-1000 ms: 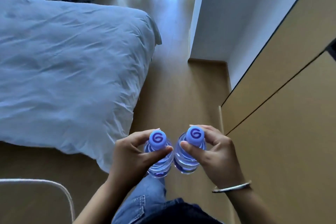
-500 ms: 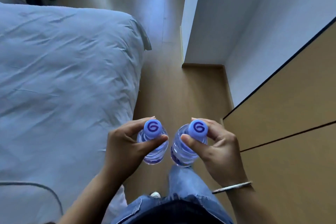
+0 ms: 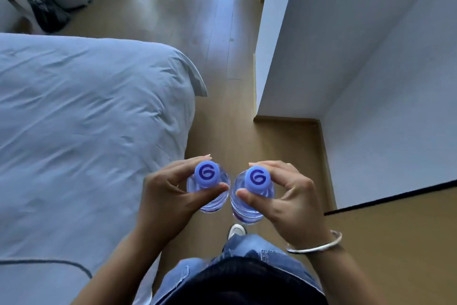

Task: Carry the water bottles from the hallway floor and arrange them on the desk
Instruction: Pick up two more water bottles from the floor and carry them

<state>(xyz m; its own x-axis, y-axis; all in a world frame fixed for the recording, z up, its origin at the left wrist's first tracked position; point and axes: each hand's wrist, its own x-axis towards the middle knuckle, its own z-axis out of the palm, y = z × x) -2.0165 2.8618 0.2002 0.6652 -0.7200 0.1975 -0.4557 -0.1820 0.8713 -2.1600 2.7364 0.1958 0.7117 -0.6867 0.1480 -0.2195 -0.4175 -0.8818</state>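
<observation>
The fingers (image 3: 284, 168) of the right hand (image 3: 289, 202) curl round the neck of a clear plastic water bottle with a lilac screw cap (image 3: 254, 196), thumb pinching just under the cap; the fingers (image 3: 183, 165) of the left hand (image 3: 168, 196) hold a second clear plastic bottle with the same lilac cap (image 3: 209, 193) the same way. Both bottles hang upright, side by side and nearly touching, in front of the person's waist, above the light wooden floor (image 3: 222, 111). Both stay capped and look full of clear water. Judging by this, the pickup is done and the carry is under way; no desk shows yet, so setting down and arranging are left. A bed with a pale blue-grey cover (image 3: 86, 131) lies to the left, a white wall corner (image 3: 309, 57) to the right, and chair legs far ahead.
</observation>
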